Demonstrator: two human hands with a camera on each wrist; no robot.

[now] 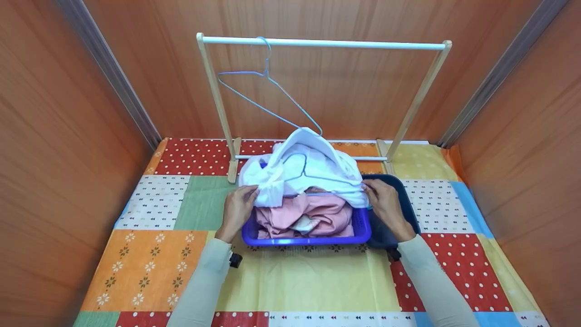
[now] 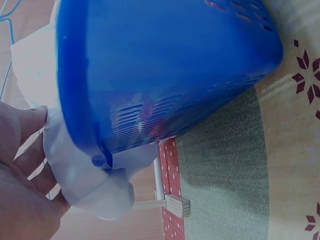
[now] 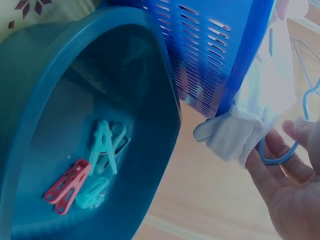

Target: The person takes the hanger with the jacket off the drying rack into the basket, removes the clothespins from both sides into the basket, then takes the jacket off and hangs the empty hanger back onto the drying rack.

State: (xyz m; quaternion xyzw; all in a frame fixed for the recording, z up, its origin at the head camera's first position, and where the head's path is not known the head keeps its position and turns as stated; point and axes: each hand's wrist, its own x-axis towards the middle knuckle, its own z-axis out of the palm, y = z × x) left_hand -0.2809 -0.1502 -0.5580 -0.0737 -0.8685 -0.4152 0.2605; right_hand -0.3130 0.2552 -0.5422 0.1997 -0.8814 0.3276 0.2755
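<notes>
A white garment lies spread over the far part of a purple-blue basket. Across it rests a blue wire hanger, its hook toward the rack. My left hand pinches the garment's left edge between thumb and fingers, at the basket's left rim. On the opposite side my right hand grips the hanger's right corner; the right wrist view shows the bent wire between thumb and fingers, close beside the white cloth. Pink cloth fills the near part of the basket.
A wooden rack with a white bar stands behind, with another wire hanger on it. Right of the basket, a dark teal tub holds several clothespins. A patchwork cloth covers the surface between wood-grain walls.
</notes>
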